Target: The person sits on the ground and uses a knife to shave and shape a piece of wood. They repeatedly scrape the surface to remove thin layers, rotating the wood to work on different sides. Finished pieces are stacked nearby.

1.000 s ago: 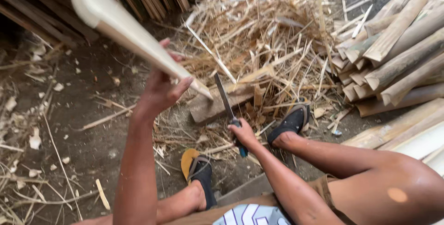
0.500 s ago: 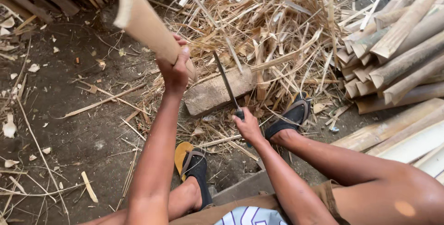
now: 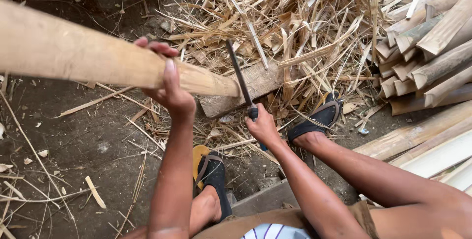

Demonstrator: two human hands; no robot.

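Your left hand (image 3: pixel 169 89) grips a long bamboo slat (image 3: pixel 88 59) running from the left edge to frame centre, its end over a wooden block (image 3: pixel 255 89), while your right hand (image 3: pixel 263 126) is closed around a dark blade (image 3: pixel 239 79) standing against that end.
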